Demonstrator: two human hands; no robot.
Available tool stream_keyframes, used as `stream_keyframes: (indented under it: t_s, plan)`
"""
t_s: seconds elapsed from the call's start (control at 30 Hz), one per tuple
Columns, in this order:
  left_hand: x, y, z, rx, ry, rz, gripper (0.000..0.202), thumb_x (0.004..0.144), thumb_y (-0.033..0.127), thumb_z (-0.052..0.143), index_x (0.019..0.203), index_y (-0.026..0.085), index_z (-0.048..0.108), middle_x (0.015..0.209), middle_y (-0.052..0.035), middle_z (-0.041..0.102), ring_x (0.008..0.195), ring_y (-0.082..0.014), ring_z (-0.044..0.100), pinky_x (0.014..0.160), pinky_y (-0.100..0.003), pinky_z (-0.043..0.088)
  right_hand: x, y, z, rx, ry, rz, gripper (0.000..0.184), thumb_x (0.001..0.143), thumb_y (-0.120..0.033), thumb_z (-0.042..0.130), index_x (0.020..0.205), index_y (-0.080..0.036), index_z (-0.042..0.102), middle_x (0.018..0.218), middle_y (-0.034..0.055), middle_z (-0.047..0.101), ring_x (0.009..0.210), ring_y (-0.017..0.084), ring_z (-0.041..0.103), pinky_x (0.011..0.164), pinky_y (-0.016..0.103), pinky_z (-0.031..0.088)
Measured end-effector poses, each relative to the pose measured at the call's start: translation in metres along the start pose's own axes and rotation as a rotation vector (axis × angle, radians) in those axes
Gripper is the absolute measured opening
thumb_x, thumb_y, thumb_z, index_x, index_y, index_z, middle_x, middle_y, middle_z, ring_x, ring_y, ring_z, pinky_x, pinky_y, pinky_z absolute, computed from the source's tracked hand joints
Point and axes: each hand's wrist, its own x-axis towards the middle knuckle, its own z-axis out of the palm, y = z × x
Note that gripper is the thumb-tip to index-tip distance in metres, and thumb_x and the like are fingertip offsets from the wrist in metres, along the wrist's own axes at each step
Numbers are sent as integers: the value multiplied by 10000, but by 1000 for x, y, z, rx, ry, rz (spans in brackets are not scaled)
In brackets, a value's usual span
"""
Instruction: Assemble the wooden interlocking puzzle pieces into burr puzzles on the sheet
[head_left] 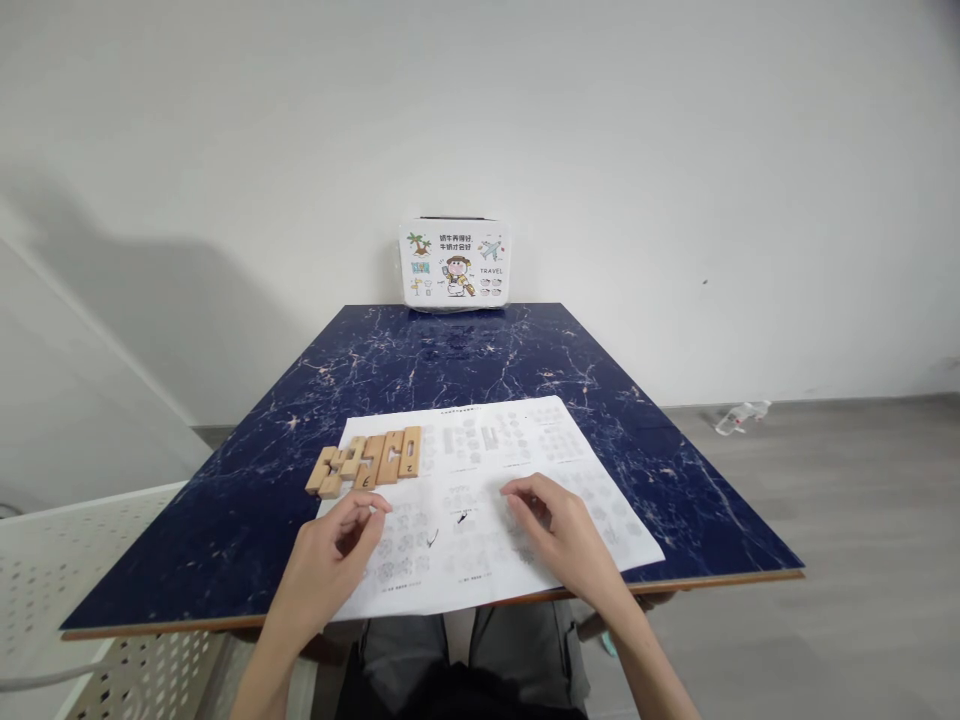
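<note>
My left hand (326,562) rests low over the left front part of a printed white sheet (480,570), its fingers loosely curled and nothing visible in them. Just beyond it lie several notched wooden puzzle pieces (367,462), side by side at the sheet's left edge. One bears a black "2" and another a "3". Over the right part of the sheet hovers or rests my right hand (564,530), thumb and index finger bent towards each other, with nothing seen between them. Two small dark bits or marks (461,517) show on the paper between the hands.
The sheet lies on a dark blue marbled table (450,355). A white box with cartoon prints (456,265) stands against the wall at the table's far end. White perforated panels (90,570) are at the left, and a clear plastic bottle (742,417) lies on the floor at the right.
</note>
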Motion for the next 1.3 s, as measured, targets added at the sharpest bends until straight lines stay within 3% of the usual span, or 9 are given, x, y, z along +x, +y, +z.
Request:
stream_keyframes:
  t_s: [0.17, 0.33, 0.43, 0.57, 0.67, 0.8, 1.0, 1.3]
  plan:
    - [2, -4, 0, -22, 111, -52, 380, 913, 560, 545, 999, 210, 666, 749, 1, 631, 646, -167, 541, 586, -257, 384, 0, 0, 0, 6, -14, 14, 228, 1049, -362, 497, 1060, -236, 686, 994, 51, 709, 841, 215, 616, 744, 338, 468]
    - [4, -2, 1, -11, 251, -78, 346, 893, 535, 556, 969, 220, 675, 821, -12, 682, 659, -173, 581, 619, -268, 460, -1, -2, -1, 5, -6, 6, 212, 1047, -345, 502, 1050, -239, 686, 988, 48, 711, 844, 215, 623, 751, 337, 474]
    - [10, 3, -4, 166, 416, -36, 292, 893, 484, 551, 953, 223, 666, 836, -26, 678, 681, -195, 578, 728, -318, 502, 0, -1, -1, 5, -6, 8, 213, 1049, -334, 499, 1056, -241, 691, 992, 46, 714, 851, 212, 632, 749, 333, 480]
    - [25, 6, -13, 428, 562, 86, 413, 910, 499, 490, 1096, 165, 646, 1060, -135, 654, 1006, -322, 602, 973, -453, 485, 0, 0, -1, -4, -9, 1, 215, 1047, -325, 502, 1070, -236, 696, 994, 47, 720, 849, 207, 643, 744, 331, 485]
    - [38, 2, -16, 565, 546, 62, 634, 890, 580, 484, 1286, 96, 584, 1267, -218, 580, 1210, -418, 526, 1066, -558, 425, 1, -1, -1, -13, -2, -7, 231, 1049, -338, 492, 1058, -230, 696, 995, 57, 723, 844, 210, 648, 745, 338, 492]
    - [52, -6, -16, 561, 463, -50, 801, 867, 645, 501, 1393, 39, 509, 1336, -254, 569, 1263, -441, 524, 1083, -558, 426, 1, -2, -1, -15, -1, -9, 237, 1049, -351, 485, 1042, -230, 689, 989, 60, 724, 845, 215, 649, 740, 340, 495]
    - [53, -15, -18, 510, 419, -149, 762, 872, 638, 541, 1374, 64, 525, 1272, -230, 666, 1215, -435, 597, 1060, -538, 451, 1, -3, -2, -11, -2, 1, 226, 1046, -338, 493, 1052, -232, 692, 991, 59, 721, 850, 219, 649, 749, 345, 491]
    - [46, -13, -21, 519, 419, -189, 711, 923, 579, 552, 1387, 41, 512, 1340, -275, 641, 1250, -481, 565, 1057, -584, 445, -1, 0, -1, -20, -6, -4, 228, 1047, -343, 499, 1057, -232, 698, 987, 56, 719, 842, 212, 643, 745, 333, 499]
